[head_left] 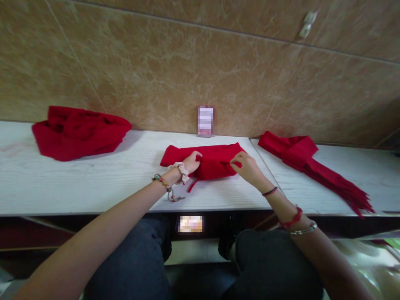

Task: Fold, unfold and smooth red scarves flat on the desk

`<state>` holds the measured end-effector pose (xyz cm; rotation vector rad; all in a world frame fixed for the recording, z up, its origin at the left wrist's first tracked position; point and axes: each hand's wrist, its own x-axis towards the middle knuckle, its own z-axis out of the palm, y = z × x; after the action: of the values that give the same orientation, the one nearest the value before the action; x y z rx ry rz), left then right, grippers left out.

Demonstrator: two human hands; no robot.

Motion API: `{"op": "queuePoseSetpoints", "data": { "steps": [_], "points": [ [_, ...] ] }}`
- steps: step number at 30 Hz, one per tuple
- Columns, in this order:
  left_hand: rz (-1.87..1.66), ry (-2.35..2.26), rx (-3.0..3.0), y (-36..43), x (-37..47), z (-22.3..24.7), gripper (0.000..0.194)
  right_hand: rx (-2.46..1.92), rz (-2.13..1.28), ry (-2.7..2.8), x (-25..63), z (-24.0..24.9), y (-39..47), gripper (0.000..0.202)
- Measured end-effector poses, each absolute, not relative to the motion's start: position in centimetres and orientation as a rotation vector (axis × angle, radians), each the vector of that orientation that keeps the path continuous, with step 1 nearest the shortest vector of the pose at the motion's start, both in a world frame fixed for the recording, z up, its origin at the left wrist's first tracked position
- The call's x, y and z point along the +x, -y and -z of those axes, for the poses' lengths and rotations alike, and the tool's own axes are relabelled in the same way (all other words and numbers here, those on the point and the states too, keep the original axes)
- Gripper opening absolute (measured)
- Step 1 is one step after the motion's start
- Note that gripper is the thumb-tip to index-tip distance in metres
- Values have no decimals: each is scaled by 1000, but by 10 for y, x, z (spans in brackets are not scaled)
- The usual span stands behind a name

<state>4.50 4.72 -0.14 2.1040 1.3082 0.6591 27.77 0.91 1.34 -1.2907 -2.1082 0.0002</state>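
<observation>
A folded red cloth (215, 160) lies on the white tabletop (125, 183) in front of me. My left hand (192, 161) rests on its left part, thumb and fingers a little apart, with the fingertips at a fold. A thin red strip hangs from the cloth's near edge beside that wrist. At the cloth's right end my right hand (244, 166) has thumb and fingertips closed on its edge in a pinch.
Bunched red fabric (81, 133) sits at the left by the wall. A fringed red scarf (300, 156) lies at the right. A blurred-out upright item (205, 121) leans on the wall; another blurred bright rectangle (191, 224) is below the table edge.
</observation>
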Motion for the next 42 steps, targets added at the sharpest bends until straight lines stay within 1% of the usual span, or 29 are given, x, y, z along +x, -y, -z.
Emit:
{"op": "queuePoseSetpoints", "data": {
  "steps": [3,5,7,9,10,13,15,17,21,28,31,33,35,38,42],
  "points": [
    [-684,-1506,2234,-37,49,-5,34,-1290,-13,2181,274,1,-3,11],
    [-552,-1616,2437,-32,53,-12,37,-1311,6,2194,270,7,-4,18],
    [-341,-1648,2604,-28,56,-20,35,-1343,37,2198,266,9,-6,27],
    [-222,-1693,2611,-24,61,-28,33,-1362,61,2211,261,7,-9,31],
    [-199,-1749,2573,-23,64,-32,36,-1365,70,2221,258,6,-10,31],
    [-184,-1891,2432,-16,75,-43,57,-1396,71,2224,252,2,-16,29],
    [-177,-1892,2392,-11,82,-48,63,-1420,32,2194,250,0,-21,29],
    [-181,-1853,2390,-8,87,-49,61,-1414,-1,2133,249,-1,-26,26],
    [-148,-1763,2409,-11,87,-49,48,-1354,66,1983,249,-2,-35,17],
    [-37,-1791,2506,-25,74,-47,53,-1144,2,1957,250,5,-37,16],
    [-35,-1832,2508,-23,72,-45,54,-1072,14,2027,250,10,-32,10],
    [-38,-1850,2498,-21,72,-44,54,-1123,67,2097,249,11,-27,13],
    [-51,-1867,2482,-21,73,-43,54,-1247,147,2169,246,9,-22,19],
    [-89,-1883,2464,-23,74,-42,54,-1450,237,2256,238,4,-16,21],
    [-109,-1914,2440,-25,75,-40,53,-1586,212,2282,228,1,-16,25]
  ]
}}
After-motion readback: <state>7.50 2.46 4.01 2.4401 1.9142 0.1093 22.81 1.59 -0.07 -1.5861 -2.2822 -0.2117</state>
